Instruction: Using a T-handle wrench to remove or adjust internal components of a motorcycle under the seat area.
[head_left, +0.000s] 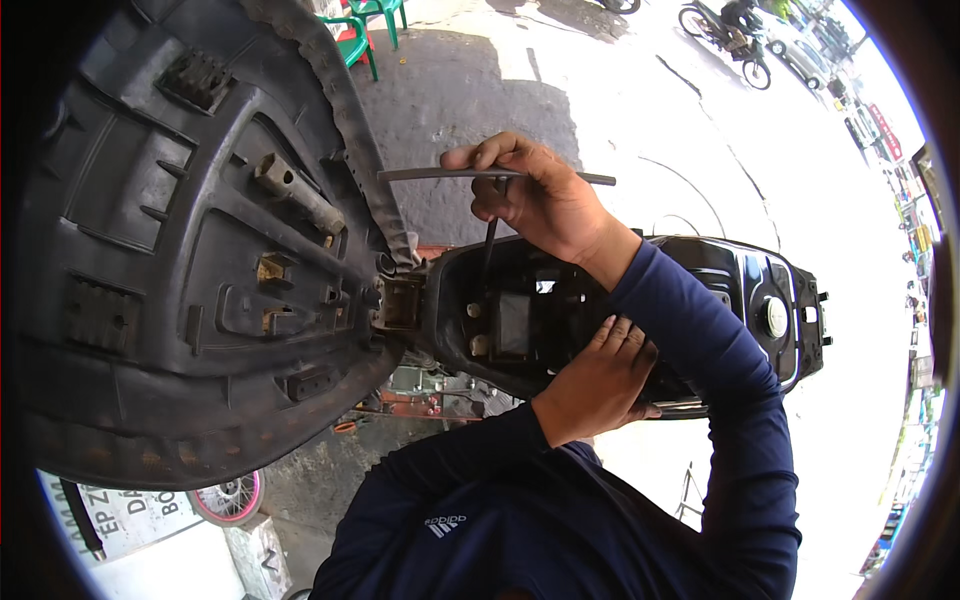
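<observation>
Raised seat (150,255); black box (513,325) inside compartment (434,305); right hand (548,200) gripping bar (430,173).

Wears navy long-sleeved top (580,535) across lower centre of frame, marked with white emblem (445,526) of slanted bars and lettering.

Shirt (560,535): white lettering (446,522) | board (150,518): dark capitals (133,501) | red sign (884,131): seemingly lettered

Green chairs (354,46), motorcycle (722,36) with rider (740,17), pale car (800,60), pink-rimmed wheel (230,498) at lower left
</observation>
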